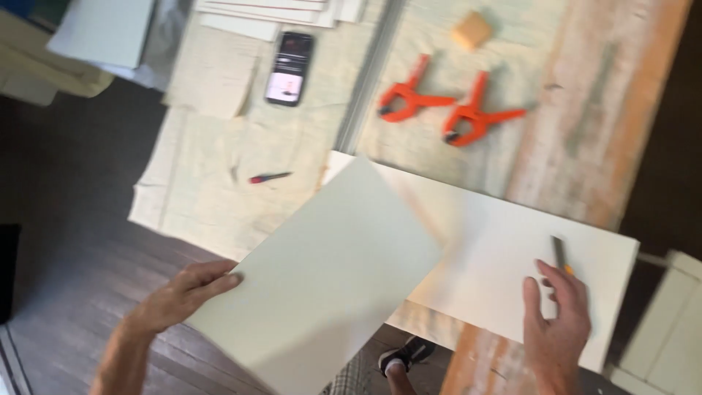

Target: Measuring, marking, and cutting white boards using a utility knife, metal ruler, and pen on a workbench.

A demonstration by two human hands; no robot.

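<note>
While the left hand (183, 296) grips a pale board (322, 281) by its edge, tilted above the counter (585, 124), the right hand (557, 322) rests w/ fingers spread on a white panel (504, 263), loosely holding a small knife (560, 256). Two orange clamps (450, 106) lie well beyond the right hand; a phone (289, 68) & red pen (269, 177) lie beyond the left.
</note>
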